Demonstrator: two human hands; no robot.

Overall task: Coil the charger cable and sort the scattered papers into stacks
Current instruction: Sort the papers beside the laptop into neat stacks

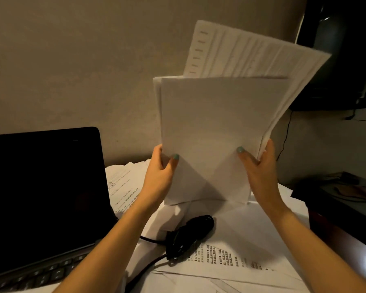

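At frame centre, the left hand [160,166] and right hand [260,166] each grip a lower side of an upright, unevenly fanned sheaf of white papers [220,115]. Below it, the black charger cable [190,231] lies bundled on printed sheets [241,261]; their writing is unreadable.

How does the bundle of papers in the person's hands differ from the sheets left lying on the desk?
Pose: the held bundle stands upright, gripped by the left hand and right hand; the desk sheets lie flat. Order: the held bundle is gathered, its back pages fanning out; the desk sheets overlap loosely. The cable rests on desk sheets, not the held bundle. Both are white paper.
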